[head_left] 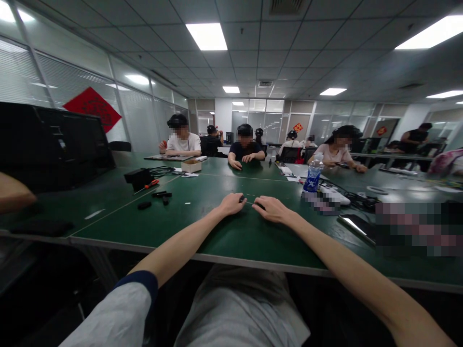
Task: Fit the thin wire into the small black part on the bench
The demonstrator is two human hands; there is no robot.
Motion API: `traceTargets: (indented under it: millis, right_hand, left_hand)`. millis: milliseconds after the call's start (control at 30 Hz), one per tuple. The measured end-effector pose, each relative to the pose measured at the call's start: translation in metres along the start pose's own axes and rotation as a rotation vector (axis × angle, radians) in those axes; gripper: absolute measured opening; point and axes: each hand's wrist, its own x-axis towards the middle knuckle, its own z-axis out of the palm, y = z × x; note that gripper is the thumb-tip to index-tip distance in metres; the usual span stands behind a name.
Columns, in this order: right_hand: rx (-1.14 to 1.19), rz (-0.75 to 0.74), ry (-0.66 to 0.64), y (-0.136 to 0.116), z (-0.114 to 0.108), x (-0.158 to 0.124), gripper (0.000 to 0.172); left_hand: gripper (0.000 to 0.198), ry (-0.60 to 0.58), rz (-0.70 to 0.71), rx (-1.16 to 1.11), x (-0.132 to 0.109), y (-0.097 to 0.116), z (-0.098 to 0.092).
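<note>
Both my arms reach over the green tabletop (202,231). My left hand (231,204) is closed, with a small black piece (242,198) showing at its fingertips. A short gap to the right, my right hand (272,208) curls around another small dark piece (259,206). Both pieces are mostly covered by fingers and too small to name. Left of my hands lie several small black parts (161,194) and a dark oval piece (144,205). A screwdriver with a red handle (152,183) rests beyond them.
A black box with cables (139,179) and a small cardboard box (191,166) stand farther left. To the right are a water bottle (313,174), a phone (356,226) and tangled black cables (361,201). A monitor (54,144) stands at far left. People sit across the table.
</note>
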Motion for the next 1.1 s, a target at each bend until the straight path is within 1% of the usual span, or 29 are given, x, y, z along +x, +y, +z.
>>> traceTargets:
  millis: [167,333,533,733,833,1000,1100]
  right_hand:
    - [0.014,-0.04,0.009,0.002,-0.001,0.0,0.041]
    - [-0.015,-0.028,0.017,-0.002,-0.002,-0.001,0.043]
    - [-0.064,-0.019,-0.005,-0.005,-0.005,-0.003,0.038]
    - [-0.057,-0.057,-0.025,-0.005,-0.004,-0.003,0.037]
    - [-0.079,-0.02,-0.041,-0.01,-0.002,-0.004,0.037]
    - [-0.15,0.109,-0.102,-0.03,0.005,-0.003,0.041]
    - [-0.177,0.155,-0.105,-0.04,0.01,-0.003,0.043]
  left_hand:
    - [0.041,0.009,-0.023,0.048,-0.001,0.003,-0.002]
    - [0.041,0.0,-0.047,0.109,-0.005,0.008,-0.006]
    - [0.044,-0.043,-0.055,0.157,-0.007,0.011,-0.009]
    - [0.049,-0.092,-0.089,0.188,-0.008,0.01,-0.01]
    - [0.05,-0.11,-0.108,0.195,-0.009,0.009,-0.011]
    - [0.051,-0.145,-0.152,0.214,-0.011,0.007,-0.012]
    - [0.047,-0.163,-0.184,0.22,-0.011,0.005,-0.011]
